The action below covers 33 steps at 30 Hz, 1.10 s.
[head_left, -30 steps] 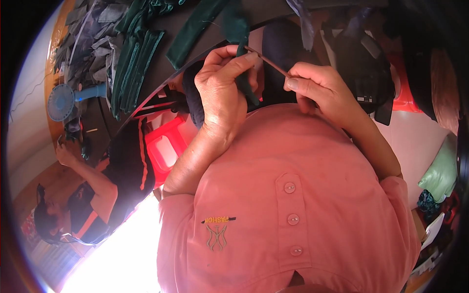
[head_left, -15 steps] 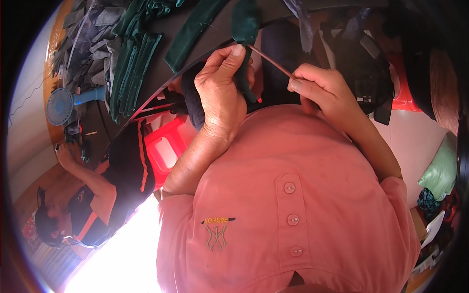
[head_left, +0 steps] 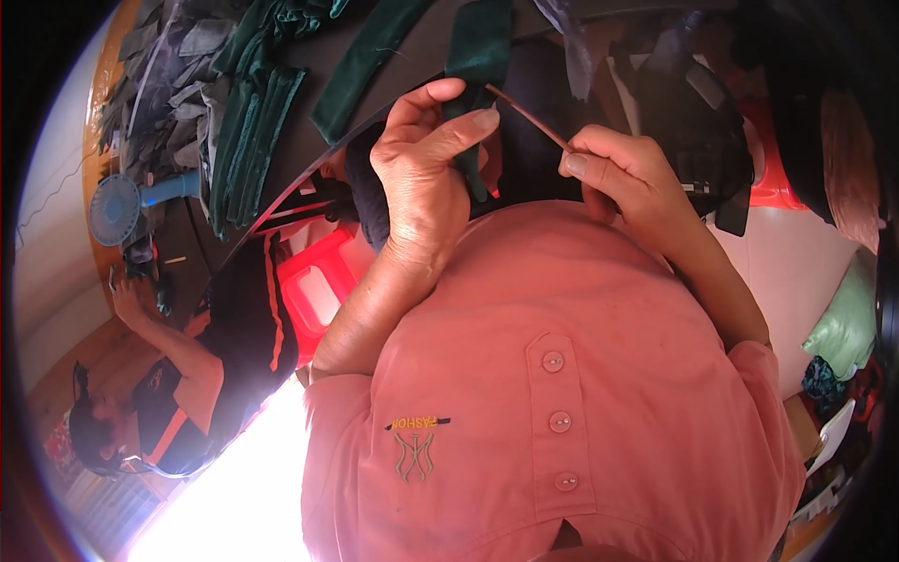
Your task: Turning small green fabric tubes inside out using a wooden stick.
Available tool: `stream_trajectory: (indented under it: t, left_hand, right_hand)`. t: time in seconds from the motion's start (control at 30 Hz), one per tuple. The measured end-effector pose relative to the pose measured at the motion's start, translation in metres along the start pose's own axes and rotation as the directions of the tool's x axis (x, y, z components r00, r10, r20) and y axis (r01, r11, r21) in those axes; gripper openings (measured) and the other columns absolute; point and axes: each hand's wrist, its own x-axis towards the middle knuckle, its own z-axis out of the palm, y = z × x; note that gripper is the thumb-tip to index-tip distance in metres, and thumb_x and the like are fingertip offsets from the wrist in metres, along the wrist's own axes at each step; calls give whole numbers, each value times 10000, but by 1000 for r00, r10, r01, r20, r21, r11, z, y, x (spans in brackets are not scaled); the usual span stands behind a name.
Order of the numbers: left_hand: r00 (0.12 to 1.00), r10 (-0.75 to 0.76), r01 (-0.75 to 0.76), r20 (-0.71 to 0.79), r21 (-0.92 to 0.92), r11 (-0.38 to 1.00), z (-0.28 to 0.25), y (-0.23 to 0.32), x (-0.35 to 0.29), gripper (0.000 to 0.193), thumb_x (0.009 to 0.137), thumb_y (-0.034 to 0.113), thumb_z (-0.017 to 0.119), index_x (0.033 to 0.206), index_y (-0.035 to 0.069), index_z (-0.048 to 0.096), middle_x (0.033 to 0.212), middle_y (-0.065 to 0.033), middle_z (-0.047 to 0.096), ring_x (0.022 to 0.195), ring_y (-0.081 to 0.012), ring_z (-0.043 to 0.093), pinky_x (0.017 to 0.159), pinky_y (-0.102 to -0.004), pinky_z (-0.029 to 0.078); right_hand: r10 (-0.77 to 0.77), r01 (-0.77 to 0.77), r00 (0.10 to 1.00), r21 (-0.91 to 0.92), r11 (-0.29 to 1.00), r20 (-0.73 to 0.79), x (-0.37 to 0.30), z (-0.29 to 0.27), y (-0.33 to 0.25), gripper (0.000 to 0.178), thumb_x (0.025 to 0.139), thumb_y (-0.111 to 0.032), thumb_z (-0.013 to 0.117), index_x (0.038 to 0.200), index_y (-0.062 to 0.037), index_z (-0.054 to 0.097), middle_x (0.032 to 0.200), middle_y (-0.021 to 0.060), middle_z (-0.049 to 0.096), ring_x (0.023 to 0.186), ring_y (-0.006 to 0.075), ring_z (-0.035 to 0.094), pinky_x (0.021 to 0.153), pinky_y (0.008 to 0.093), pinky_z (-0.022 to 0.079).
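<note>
A dark green velvet strip (head_left: 479, 42) comes down off the table and runs through my left hand (head_left: 426, 155). That hand's thumb and index finger are spread apart, the thumb lying across the strip. Its other fingers curl behind the cloth, mostly hidden, and seem to keep hold of it. The strip's narrow lower end hangs below the thumb. My right hand (head_left: 618, 169) is closed on a thin brown stick (head_left: 529, 117), pinched between thumb and index finger. The stick slants up to the left, its tip close to the strip, just above my left thumb.
Another green velvet strip (head_left: 361, 80) lies on the dark table (head_left: 300, 126). Left of it are stacked green strips (head_left: 248, 155), grey cloth pieces (head_left: 192, 89) and a small blue fan (head_left: 117, 208). A co-worker (head_left: 178, 375) sits at the left beside a red stool (head_left: 314, 281).
My left thumb has parted from the index finger and swung right. The strip's wide part has spread flatter. The stick's tip has shifted slightly right, with my right hand nearly still.
</note>
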Motion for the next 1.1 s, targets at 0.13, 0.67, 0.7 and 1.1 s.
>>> stream_trajectory:
  t: [0.13, 0.67, 0.7, 1.1]
  left_hand:
    - [1000, 8, -9, -12, -13, 1000, -1, -2, 3, 334, 756, -81, 685, 1064, -29, 570, 749, -71, 603, 546, -144, 530, 501, -265, 408]
    - [995, -96, 92, -13, -172, 981, -2, -1, 3, 239, 808, -79, 599, 1028, 13, 586, 761, -54, 585, 526, -137, 498, 495, -276, 384]
    - [995, -96, 93, -12, -172, 981, -1, -1, 2, 239, 808, -79, 599, 1028, 13, 586, 761, -54, 585, 526, -137, 498, 495, -276, 384]
    - [994, -108, 109, 16, -219, 970, -4, -3, -4, 235, 837, -84, 545, 1058, -8, 576, 935, -127, 641, 601, -203, 570, 559, -316, 459]
  right_hand:
    - [23, -22, 1000, -15, 1000, 20, -3, -1, -1, 277, 965, -240, 521, 875, 13, 593, 570, 23, 506, 492, 73, 477, 476, 230, 331]
    - [35, -33, 998, -25, 999, 51, -2, -2, 4, 277, 956, -238, 521, 867, 16, 583, 631, 18, 514, 511, 83, 495, 480, 240, 360]
    - [35, -34, 998, -25, 999, 50, -2, -2, 3, 277, 956, -238, 521, 867, 16, 583, 631, 18, 514, 511, 83, 495, 480, 240, 360]
    - [-22, 33, 995, 107, 994, -99, 13, 7, -22, 262, 946, -275, 569, 911, -20, 616, 582, 21, 551, 478, 64, 494, 428, 207, 304]
